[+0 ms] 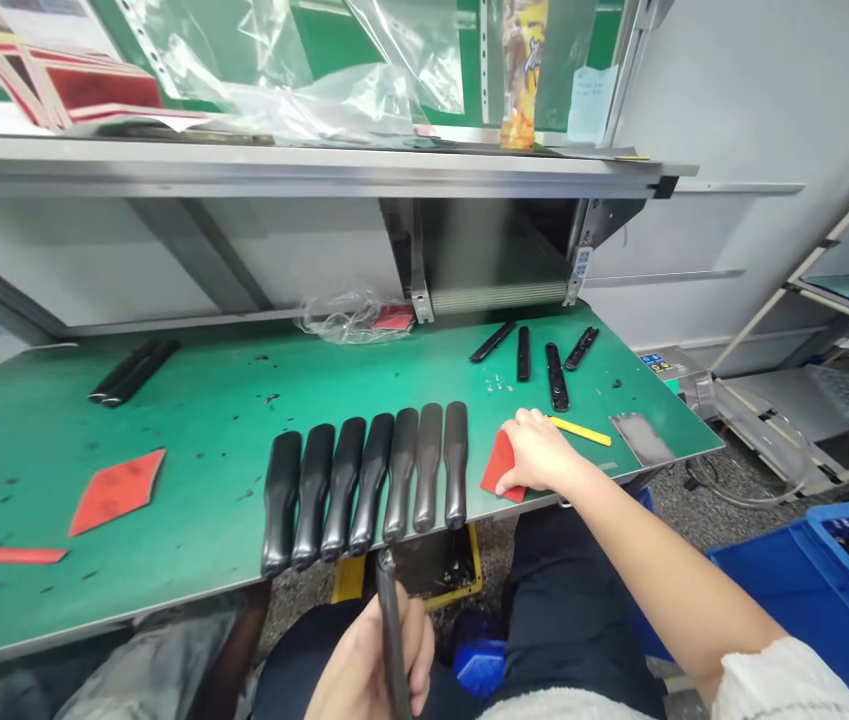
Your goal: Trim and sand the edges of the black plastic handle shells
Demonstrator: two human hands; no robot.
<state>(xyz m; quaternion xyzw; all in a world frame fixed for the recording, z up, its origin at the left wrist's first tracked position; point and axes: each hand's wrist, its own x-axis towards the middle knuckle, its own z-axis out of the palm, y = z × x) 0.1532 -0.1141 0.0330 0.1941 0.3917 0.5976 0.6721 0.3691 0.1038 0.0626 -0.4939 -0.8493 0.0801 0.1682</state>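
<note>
At eight o'clock a red sheet [118, 490] lies on the green bench [206, 430]; at seven, seven black handles [350, 480] lie side by side. At six the left hand [360, 660] grips a dark handle [392, 640]; at four the right hand's [540, 450] fingers close over a red piece [498, 468].

Lit brightly and fairly evenly over the green table [364, 375], apparently from above. Glares white on clear plastic bags [274, 100] above the table; gleams softly on the row of black handles [353, 470] along its near edge. Dims beneath that edge and within the conveyor [503, 250] behind the table. Stretches and slants toward the frame's borders, as at the blue bin [761, 570] right of the table.
</note>
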